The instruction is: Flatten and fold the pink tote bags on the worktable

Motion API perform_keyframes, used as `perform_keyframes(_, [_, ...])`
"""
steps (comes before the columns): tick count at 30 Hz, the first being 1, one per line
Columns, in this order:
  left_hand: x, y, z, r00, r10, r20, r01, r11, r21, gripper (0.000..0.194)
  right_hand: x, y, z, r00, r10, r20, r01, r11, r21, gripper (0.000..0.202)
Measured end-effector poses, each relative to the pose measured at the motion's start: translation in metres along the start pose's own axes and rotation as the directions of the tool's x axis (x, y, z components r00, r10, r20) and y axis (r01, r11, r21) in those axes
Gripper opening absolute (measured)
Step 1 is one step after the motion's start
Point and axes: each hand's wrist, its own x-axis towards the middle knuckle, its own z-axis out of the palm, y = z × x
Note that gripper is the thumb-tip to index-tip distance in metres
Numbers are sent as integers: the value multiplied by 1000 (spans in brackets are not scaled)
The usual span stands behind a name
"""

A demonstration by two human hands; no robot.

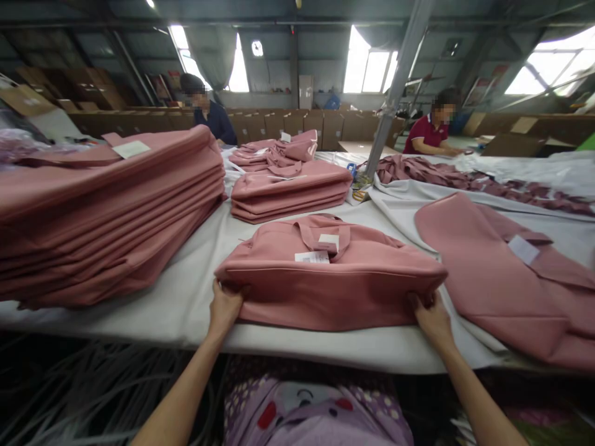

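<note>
A pink bag (325, 297) lies in front of me on the white-covered table (186, 322), its flat bottom panel facing me. My left hand (226, 305) grips its left bottom corner, the fingertips partly hidden behind the fabric. At the opposite corner my right hand (431, 316) holds the bag with the thumb pressed on the panel. Two straps loop over the top of the bag, and a white tag (311, 257) with print lies by them.
A tall stack of pink bags (111, 204) rises at left, with a lower stack (290, 192) behind my bag. Another pink bag (502, 272) lies flat at right. A metal post (395, 93) stands beyond. Two people (214, 118) work across the table, near pink straps (427, 173).
</note>
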Motion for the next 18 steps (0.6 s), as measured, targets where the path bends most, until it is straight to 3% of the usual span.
perform_keyframes(3, [1, 5, -1, 999, 48, -16, -47, 999, 8, 91, 7, -6, 0, 999, -30, 22, 31, 999, -34, 75])
perform_keyframes(6, [-20, -1, -7, 985, 139, -100, -137, 990, 25, 85, 2, -14, -13, 982, -164, -97, 160, 986, -49, 91])
perform_keyframes(7, [-32, -4, -8, 963, 223, -154, -218, 975, 47, 80, -4, -18, -20, 957, -240, -162, 230, 970, -79, 95])
perform_keyframes(8, [-46, -6, -8, 914, 354, -199, -346, 935, 73, 71, -11, -25, -28, 919, -322, -230, 302, 946, -118, 96])
perform_keyframes(9, [-61, -6, -7, 826, 524, -209, -515, 851, 98, 61, -18, -35, -37, 867, -409, -285, 377, 912, -161, 93])
perform_keyframes(10, [-76, -4, -4, 683, 712, -163, -706, 700, 107, 53, -25, -48, -44, 803, -506, -314, 464, 862, -202, 89])
perform_keyframes(12, [-102, 9, 5, 269, 962, 46, -963, 269, 7, 48, -36, -79, -55, 649, -717, -255, 669, 697, -258, 81])
perform_keyframes(13, [-111, 21, 11, 81, 984, 159, -991, 97, -94, 48, -39, -97, -57, 558, -814, -161, 767, 580, -273, 79])
perform_keyframes(14, [-116, 35, 19, -65, 965, 255, -982, -17, -187, 47, -40, -115, -57, 472, -881, -38, 843, 464, -271, 77])
perform_keyframes(15, [-118, 51, 28, -164, 933, 321, -963, -80, -259, 44, -39, -132, -53, 397, -914, 88, 895, 364, -257, 76])
perform_keyframes(16, [-117, 66, 37, -226, 902, 367, -944, -109, -313, 41, -37, -147, -48, 341, -917, 208, 927, 290, -238, 75])
perform_keyframes(18, [-106, 94, 55, -303, 854, 424, -909, -126, -396, 38, -30, -171, -36, 285, -869, 405, 954, 218, -205, 68])
